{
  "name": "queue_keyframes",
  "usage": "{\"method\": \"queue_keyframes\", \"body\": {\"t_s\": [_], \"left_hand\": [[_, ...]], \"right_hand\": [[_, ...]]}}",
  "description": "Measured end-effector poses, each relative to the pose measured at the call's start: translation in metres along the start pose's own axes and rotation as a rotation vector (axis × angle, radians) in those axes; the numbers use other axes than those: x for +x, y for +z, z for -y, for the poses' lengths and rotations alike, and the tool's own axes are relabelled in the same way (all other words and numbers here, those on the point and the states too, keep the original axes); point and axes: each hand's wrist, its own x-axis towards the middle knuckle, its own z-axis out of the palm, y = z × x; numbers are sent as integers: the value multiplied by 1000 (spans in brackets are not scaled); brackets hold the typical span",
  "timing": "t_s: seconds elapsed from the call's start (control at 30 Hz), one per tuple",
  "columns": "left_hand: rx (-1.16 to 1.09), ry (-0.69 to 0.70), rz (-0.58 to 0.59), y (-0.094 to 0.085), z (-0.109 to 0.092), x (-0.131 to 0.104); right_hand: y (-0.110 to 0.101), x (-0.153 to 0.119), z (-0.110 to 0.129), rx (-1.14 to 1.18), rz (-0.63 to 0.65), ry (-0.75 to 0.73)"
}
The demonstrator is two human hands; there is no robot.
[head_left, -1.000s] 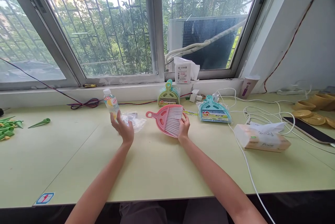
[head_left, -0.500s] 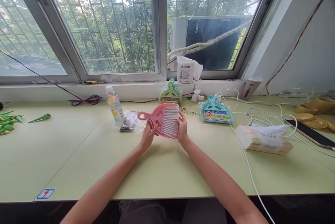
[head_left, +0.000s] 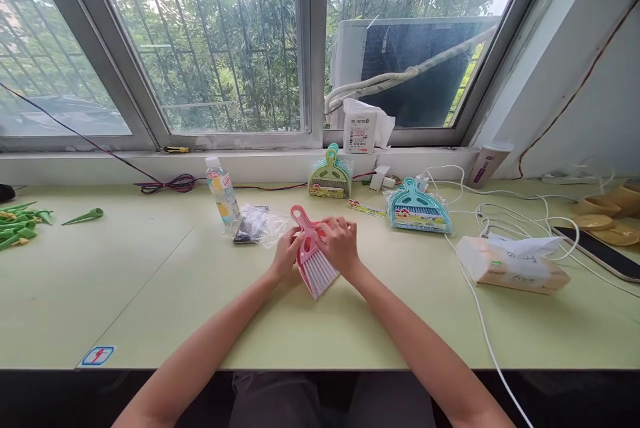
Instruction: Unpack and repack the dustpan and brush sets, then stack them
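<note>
Over the green table [head_left: 150, 308], left hand [head_left: 286, 254] and right hand [head_left: 342, 245] grip a pink dustpan set [head_left: 319, 272], its middle partly hidden.

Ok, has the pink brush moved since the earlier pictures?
Yes: the pink brush has turned, bringing its bristles closer to the table's near edge.

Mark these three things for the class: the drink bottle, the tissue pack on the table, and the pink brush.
Drink bottle [head_left: 223, 193]: head view, on its labelled side.
Tissue pack [head_left: 520, 273]: head view, on its front side.
Pink brush [head_left: 319, 271]: head view, on its white bristles.
</note>
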Motion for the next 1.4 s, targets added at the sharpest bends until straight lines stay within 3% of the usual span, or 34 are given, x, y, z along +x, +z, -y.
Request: {"method": "queue_keyframes", "body": {"t_s": [0.17, 0.43, 0.67, 1.07, 1.4], "left_hand": [[49, 16, -15, -2, 6, 3], [174, 52, -10, -4, 5, 2], [243, 68, 25, -4, 6, 1], [303, 71, 57, -3, 8, 3], [302, 27, 89, -3, 13, 3]], "right_hand": [[10, -6, 2, -151, 143, 15], [-1, -2, 8, -270, 254, -5], [1, -3, 10, -232, 286, 85], [-8, -1, 22, -433, 381, 61], [-7, -3, 20, -305, 448, 160]]}}
